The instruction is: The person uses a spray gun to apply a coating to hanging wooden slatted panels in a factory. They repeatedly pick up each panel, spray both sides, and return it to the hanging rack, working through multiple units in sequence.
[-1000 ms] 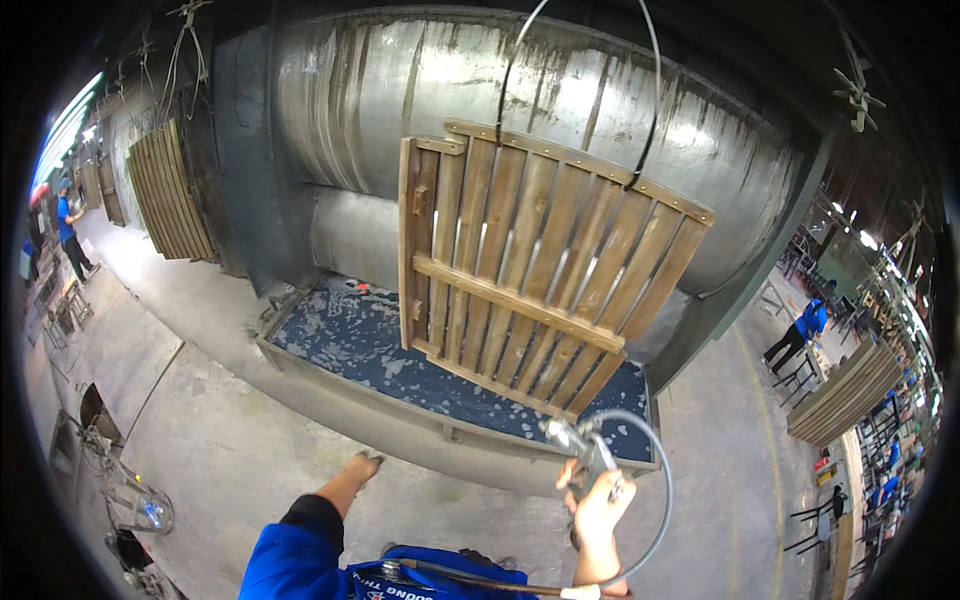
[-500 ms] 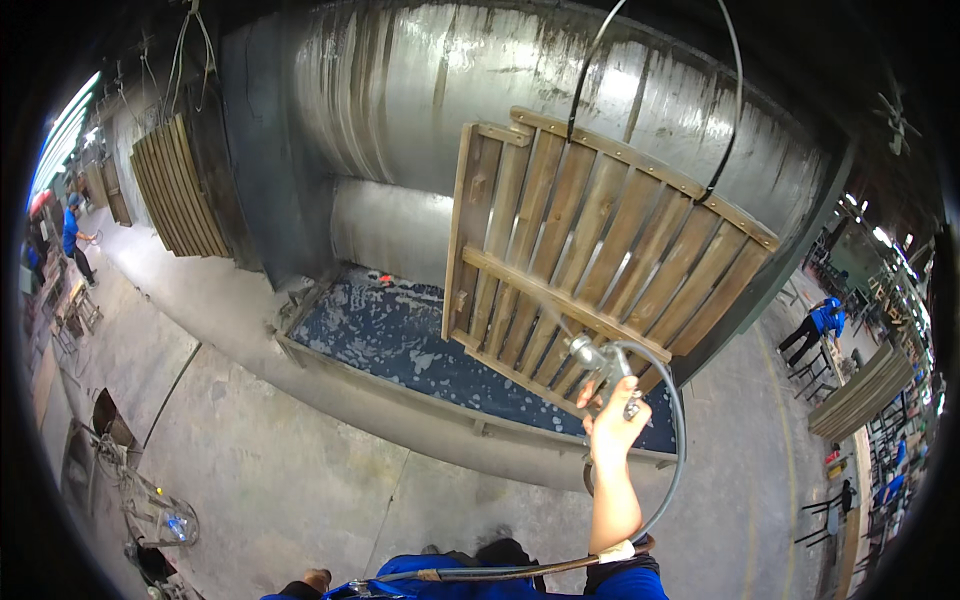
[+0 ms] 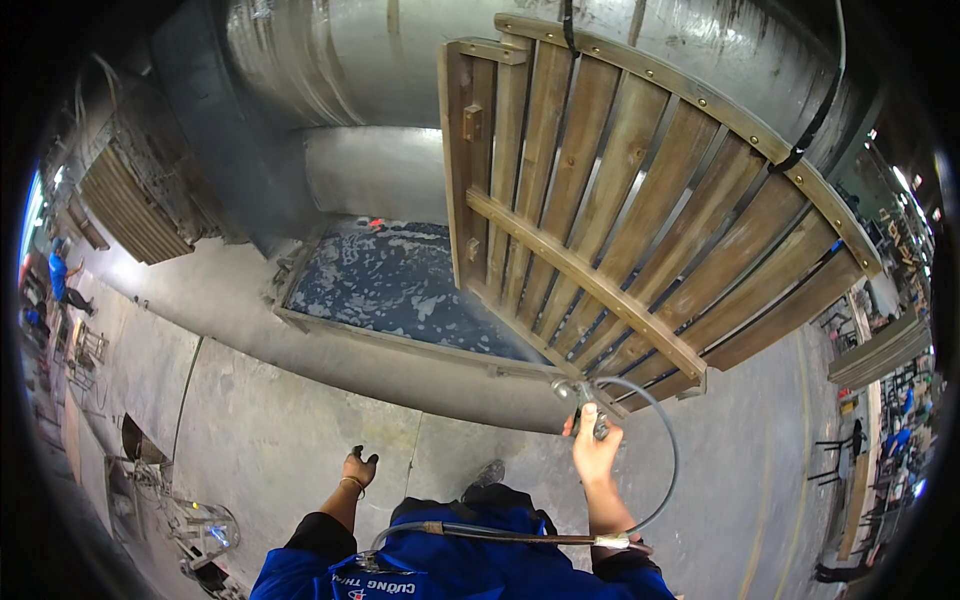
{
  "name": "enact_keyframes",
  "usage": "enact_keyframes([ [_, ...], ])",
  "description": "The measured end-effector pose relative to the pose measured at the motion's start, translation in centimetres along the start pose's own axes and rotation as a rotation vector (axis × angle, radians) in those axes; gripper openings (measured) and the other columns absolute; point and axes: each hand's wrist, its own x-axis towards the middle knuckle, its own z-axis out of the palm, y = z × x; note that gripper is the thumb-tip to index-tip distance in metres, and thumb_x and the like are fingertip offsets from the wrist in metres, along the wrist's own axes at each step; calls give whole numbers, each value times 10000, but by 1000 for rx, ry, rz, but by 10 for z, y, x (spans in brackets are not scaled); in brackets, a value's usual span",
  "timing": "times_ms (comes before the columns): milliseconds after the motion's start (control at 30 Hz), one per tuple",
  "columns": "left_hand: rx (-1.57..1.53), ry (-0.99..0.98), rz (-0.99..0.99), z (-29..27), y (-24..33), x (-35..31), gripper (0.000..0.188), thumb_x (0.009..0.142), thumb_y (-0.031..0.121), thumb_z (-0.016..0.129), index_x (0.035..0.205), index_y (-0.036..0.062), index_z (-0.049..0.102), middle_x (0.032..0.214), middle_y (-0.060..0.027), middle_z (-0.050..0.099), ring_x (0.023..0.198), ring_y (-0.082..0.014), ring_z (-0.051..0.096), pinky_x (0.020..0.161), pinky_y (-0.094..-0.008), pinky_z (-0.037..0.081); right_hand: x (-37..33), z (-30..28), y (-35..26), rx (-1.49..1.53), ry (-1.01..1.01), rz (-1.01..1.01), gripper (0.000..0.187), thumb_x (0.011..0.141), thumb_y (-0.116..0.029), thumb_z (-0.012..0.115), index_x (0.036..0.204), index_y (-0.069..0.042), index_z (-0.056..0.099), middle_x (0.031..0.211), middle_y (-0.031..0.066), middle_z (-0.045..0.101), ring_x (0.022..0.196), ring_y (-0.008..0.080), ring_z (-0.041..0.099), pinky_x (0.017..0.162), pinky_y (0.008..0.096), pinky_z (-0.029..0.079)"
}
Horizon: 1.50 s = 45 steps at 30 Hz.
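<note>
The right hand (image 3: 597, 450) grasps a spray gun (image 3: 579, 394), apparently misting, by the slatted wooden panel's (image 3: 640, 120) lower edge, coverage unclear; the left hand (image 3: 360, 468) hangs released.

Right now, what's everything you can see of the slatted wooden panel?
The slatted panel looks like brown wood: gapped slats, a crossbar, a left side board, metallic-looking fasteners along the top rail. It hangs tilted from two dark straps, partly over the trough. Whether the spray gun touches its lower edge is unclear.
</note>
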Motion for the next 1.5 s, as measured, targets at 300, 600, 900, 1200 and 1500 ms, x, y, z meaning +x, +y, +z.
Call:
enact_keyframes([
  [300, -290, -28, 283, -53, 55, 113, 579, 903, 305, 782, 1367, 25, 578, 1254, -183, 674, 1099, -307, 665, 971, -391, 510, -65, 41, 36, -84, 16, 316, 471, 1044, -353, 612, 707, -30, 680, 634, 6, 652, 548, 77, 546, 515, 290, 427],
  [600, -502, -66, 910, -231, 297, 251, 506, 1023, 155, 618, 1457, -59, 466, 1437, -154, 567, 1309, -244, 539, 1124, -355, 394, -117, 109, 29, 126, 84, 377, 400, 1045, -405, 590, 1213, -44, 630, 903, 26, 740, 631, 83, 590, 539, 246, 472],
  [900, -662, -158, 1468, -311, 496, 150, 661, 1044, 318, 582, 1556, -16, 331, 1575, -142, 396, 1442, -235, 394, 1173, -357, 331, -185, 177, 7, 254, 388, 219, 590, 1074, -326, 552, 1586, -106, 357, 933, 31, 690, 824, 101, 622, 688, 272, 520],
  [1200, -821, -256, 1379, -292, 522, 123, 590, 966, 163, 694, 1454, -44, 438, 1385, -119, 567, 1243, -203, 547, 1075, -328, 399, -252, 209, -45, 121, 692, 367, 587, 1070, -324, 561, 1579, -104, 369, 891, 22, 679, 746, 92, 620, 624, 262, 518],
  [1500, -886, -383, 1397, -285, 509, 122, 626, 981, 111, 680, 1511, -24, 375, 1368, -103, 576, 1200, -165, 563, 1031, -289, 432, -220, 189, -122, 87, 576, 131, 582, 1079, -314, 530, 1589, -106, 342, 982, 38, 678, 906, 108, 664, 589, 244, 537],
])
